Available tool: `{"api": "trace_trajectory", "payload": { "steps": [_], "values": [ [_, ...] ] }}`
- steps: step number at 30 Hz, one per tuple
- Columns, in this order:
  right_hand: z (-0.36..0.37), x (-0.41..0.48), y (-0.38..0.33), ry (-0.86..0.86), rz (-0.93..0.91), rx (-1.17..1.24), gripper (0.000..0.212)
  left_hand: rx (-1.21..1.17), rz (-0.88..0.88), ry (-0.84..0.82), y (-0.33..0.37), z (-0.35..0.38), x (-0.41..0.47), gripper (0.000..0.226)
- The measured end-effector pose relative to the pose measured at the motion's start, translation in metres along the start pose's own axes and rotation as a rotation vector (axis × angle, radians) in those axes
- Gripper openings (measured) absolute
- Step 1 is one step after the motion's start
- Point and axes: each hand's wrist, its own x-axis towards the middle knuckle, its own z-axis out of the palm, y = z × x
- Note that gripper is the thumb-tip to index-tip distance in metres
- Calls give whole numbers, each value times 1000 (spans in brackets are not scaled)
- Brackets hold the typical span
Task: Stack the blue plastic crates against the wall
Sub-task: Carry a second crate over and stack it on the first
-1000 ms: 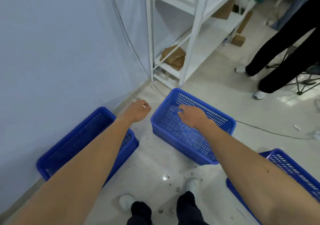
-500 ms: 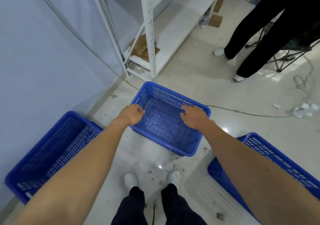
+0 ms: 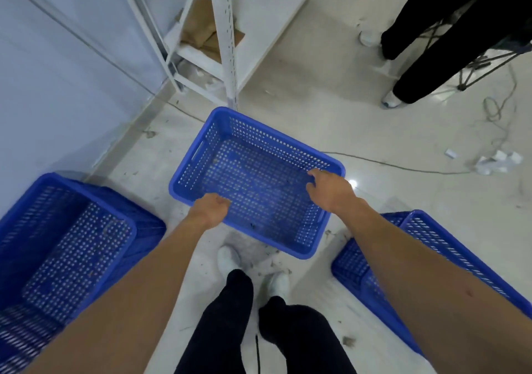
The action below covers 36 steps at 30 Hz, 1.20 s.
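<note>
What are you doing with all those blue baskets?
A person is holding the middle blue crate with both hands: the left hand grips its near long rim, and the right hand holds the rim at its right end. Another blue crate sits on the floor by the wall to the left, and a third lies to the right. Someone else in dark trousers stands nearby.

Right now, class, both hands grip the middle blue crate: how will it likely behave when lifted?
The middle crate probably lifts lightly: its walls are perforated and it holds nothing. The left hand and right hand grip different rims, so it should stay level. It may flex slightly.
</note>
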Motion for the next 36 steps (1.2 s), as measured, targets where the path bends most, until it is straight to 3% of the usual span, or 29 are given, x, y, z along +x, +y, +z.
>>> {"api": "trace_trajectory", "payload": {
  "steps": [7,12,16,19,23,27,30,33,36],
  "values": [
    [57,120,32,-68,-26,-73,53,-186,-223,98,-29,46,103,52],
    [99,196,62,-96,-45,-143,62,-122,-404,116,-66,109,157,59],
    [113,239,82,13,-126,-186,58,-337,-584,135,-86,145,190,69],
    [118,269,92,126,-181,-234,56,-578,-567,201,-94,168,212,54],
    [126,301,103,141,-199,-256,64,-809,-562,310,-100,182,235,23],
    [141,323,105,127,-143,-211,62,-1041,-595,332,-108,182,251,15],
    [148,334,104,242,-117,-152,49,-1187,-683,265,-113,174,256,8],
    [149,340,105,281,-78,-8,38,-1195,-661,172,-117,165,257,5],
    [146,340,107,289,-52,43,34,-1196,-640,147,-116,162,253,19]
  ]
}}
